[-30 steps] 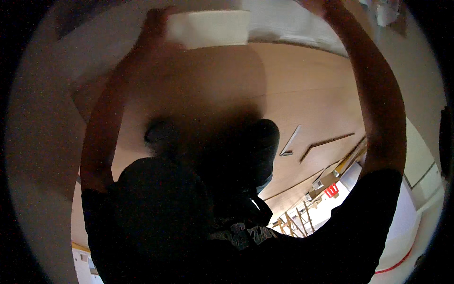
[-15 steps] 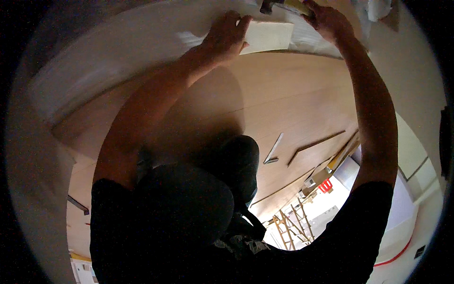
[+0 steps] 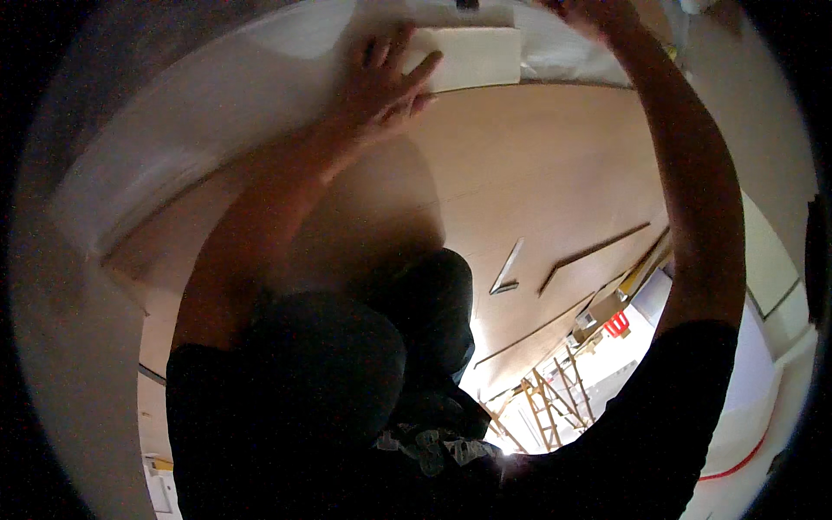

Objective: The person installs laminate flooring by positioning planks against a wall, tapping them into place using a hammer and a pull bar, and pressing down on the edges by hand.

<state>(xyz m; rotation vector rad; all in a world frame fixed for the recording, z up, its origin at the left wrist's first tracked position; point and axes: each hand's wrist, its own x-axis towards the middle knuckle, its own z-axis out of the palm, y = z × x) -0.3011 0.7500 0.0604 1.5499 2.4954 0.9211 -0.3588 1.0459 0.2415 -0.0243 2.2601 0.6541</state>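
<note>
My left hand [image 3: 390, 87] lies against the left end of a pale rectangular board piece [image 3: 477, 59], its fingers spread. That piece sits on the whitish surface just beyond the edge of a wooden panel [image 3: 520, 147]. Up at the top edge, my right hand [image 3: 594, 16] is closed around the handle of a hammer, partly cut off by the frame. Only the dark hammer head [image 3: 468, 3] peeks in, above the board piece.
On the wooden panel lie a try square [image 3: 509, 269] and a dark thin strip [image 3: 592, 257]. My knee [image 3: 446, 303] rests near them. Below, past the panel's edge, are wooden ladders [image 3: 550, 403], a red plastic item [image 3: 616, 324] and a cardboard box [image 3: 598, 314].
My left hand has shifted left along the board piece and its fingers have spread. My right hand and the hammer have risen, largely out of the frame. The view has tilted slightly.
</note>
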